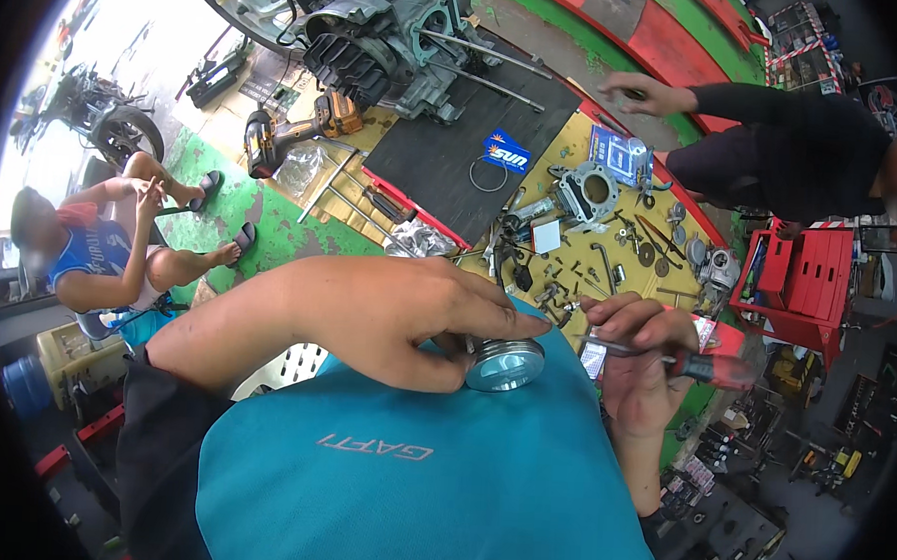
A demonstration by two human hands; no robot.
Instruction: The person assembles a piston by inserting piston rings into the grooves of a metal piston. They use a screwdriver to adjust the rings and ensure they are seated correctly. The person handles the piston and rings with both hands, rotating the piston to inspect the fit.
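My left hand (422, 324) closes round a small silver piston (507, 371), with the index finger along its grooved upper rim. The piston is held just in front of my teal shirt (429, 489). To the right of it, my right hand (650, 364) is curled round a screwdriver (710, 370) with a red and dark handle. The screwdriver's thin shaft points left toward the piston, and its tip is a short way off from it. Beyond both hands, loose bolts and engine parts lie on yellow cardboard (624, 273).
An engine (388, 57) with long studs stands on a black mat (424, 164). A cordless drill (300, 128) lies left, a cylinder block (587, 194) right of the mat. Another person's hand (642, 91) reaches in at the far right; a person sits left. A red tool chest (799, 280) stands right.
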